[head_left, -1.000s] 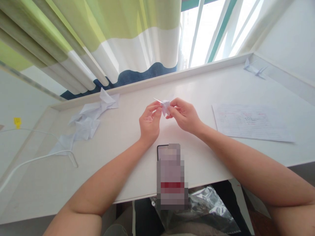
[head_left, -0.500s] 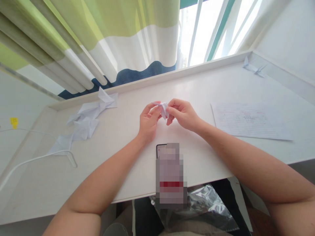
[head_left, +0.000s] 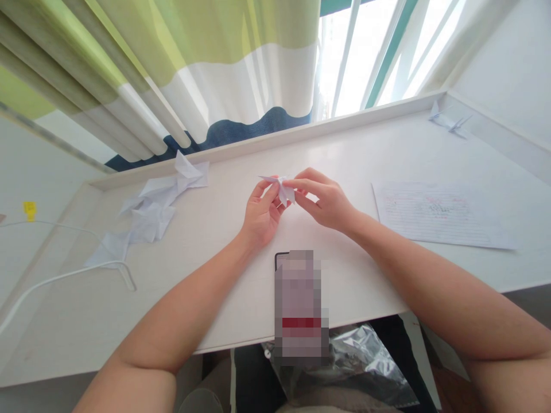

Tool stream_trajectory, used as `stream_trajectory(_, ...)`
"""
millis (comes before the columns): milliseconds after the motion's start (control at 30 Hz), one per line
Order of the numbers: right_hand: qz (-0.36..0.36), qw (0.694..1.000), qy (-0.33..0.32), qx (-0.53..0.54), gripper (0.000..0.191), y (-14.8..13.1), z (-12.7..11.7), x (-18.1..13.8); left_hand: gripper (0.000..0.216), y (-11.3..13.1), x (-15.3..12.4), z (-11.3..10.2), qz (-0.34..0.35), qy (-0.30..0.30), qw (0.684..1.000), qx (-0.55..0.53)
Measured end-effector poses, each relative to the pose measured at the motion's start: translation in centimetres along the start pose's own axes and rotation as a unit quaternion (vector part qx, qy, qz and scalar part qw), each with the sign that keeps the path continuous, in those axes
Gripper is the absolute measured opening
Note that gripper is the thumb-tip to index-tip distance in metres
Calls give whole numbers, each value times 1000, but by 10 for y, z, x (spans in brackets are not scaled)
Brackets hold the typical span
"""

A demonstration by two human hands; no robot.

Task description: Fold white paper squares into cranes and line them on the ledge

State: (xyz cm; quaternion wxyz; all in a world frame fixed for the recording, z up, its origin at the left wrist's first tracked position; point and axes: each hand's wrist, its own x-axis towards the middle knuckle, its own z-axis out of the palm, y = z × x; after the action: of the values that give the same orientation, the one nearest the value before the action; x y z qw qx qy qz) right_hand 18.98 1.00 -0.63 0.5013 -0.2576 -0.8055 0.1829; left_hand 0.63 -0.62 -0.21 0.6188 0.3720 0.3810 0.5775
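A small white origami crane [head_left: 284, 193] is held above the desk in front of me, one thin point sticking out to the left and its folded flaps hanging down. My left hand [head_left: 263, 215] pinches it between thumb and fingers from the left side. From the right, my right hand [head_left: 325, 198] has its index finger stretched across the top of the paper and the thumb lower, near the right flap. Part of the crane is hidden behind the fingers.
Several folded white paper pieces [head_left: 150, 218] lie at the left. Folded paper cranes [head_left: 450, 121] stand in the far right corner. A lined written sheet [head_left: 443, 215] lies at right. A phone, mostly blurred out [head_left: 299, 304], is near the front edge; a white wire hanger [head_left: 64, 278] is at left.
My right hand has loosened its pinch, and its index finger now reaches over the top of the crane. The crane has turned slightly, showing more of its left point and flaps.
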Motion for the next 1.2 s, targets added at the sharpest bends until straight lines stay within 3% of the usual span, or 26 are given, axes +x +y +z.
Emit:
stream_trajectory(167, -10, 997, -11, -74, 26, 1, -4, 0, 21, 1, -1, 2, -10, 1, 1000, -2)
stream_trajectory(500, -27, 994, -23, -105, 27, 2, -4, -1, 18, 2, 0, 0, -40, -13, 999, -17)
stream_trajectory(867, -72, 982, 0, -174, 26, 0, -7, 2, 27, 1, -1, 1, -53, -27, 997, -39)
stream_trajectory(1200, -57, 975, 0, -214, 23, 0, -4, 3, 32, 1, -3, 2, -59, -39, 997, -25)
